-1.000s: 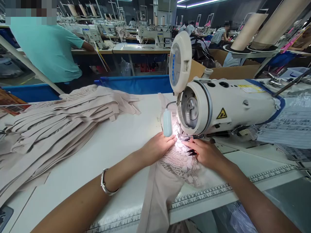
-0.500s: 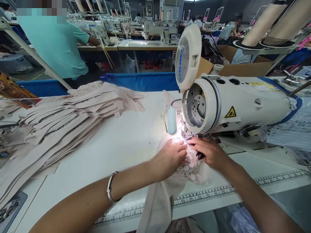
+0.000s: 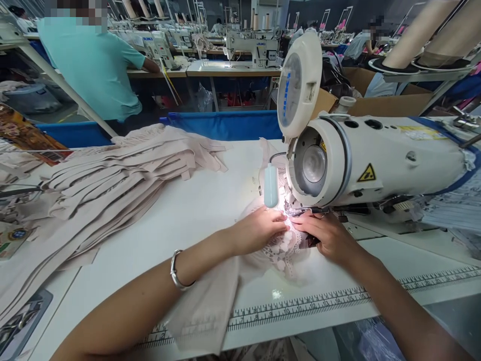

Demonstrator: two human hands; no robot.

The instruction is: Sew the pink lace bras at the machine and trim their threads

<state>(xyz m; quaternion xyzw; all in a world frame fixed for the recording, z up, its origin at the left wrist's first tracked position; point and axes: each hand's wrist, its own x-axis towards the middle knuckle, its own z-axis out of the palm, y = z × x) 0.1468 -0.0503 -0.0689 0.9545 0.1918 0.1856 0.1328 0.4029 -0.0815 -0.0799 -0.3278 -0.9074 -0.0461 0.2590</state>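
Observation:
Pale pink lace fabric (image 3: pixel 282 253) lies under the lit needle area of a white sewing machine (image 3: pixel 379 160). My left hand (image 3: pixel 259 228) holds the lace from the left, its fingers close together and bent towards the needle. From the right, my right hand (image 3: pixel 326 233) presses its fingertips on the lace beside the presser foot. A small dark tool (image 3: pixel 311 240) shows under its curled fingers, mostly hidden. A plain beige fabric piece (image 3: pixel 205 306) hangs from beneath my left forearm over the table's front edge.
Layered beige fabric strips (image 3: pixel 143 170) cover the left of the table (image 3: pixel 150 240). A small lamp (image 3: pixel 271 185) hangs left of the needle. A printed ruler (image 3: pixel 300 307) runs along the front edge. Thread cones (image 3: pixel 417 35) stand back right. A person (image 3: pixel 90 70) sits ahead.
The lace has turned and shifted at the needle. The beige piece has swung left under my forearm. My left hand has tightened its fingers. The machine's round inner part has rotated.

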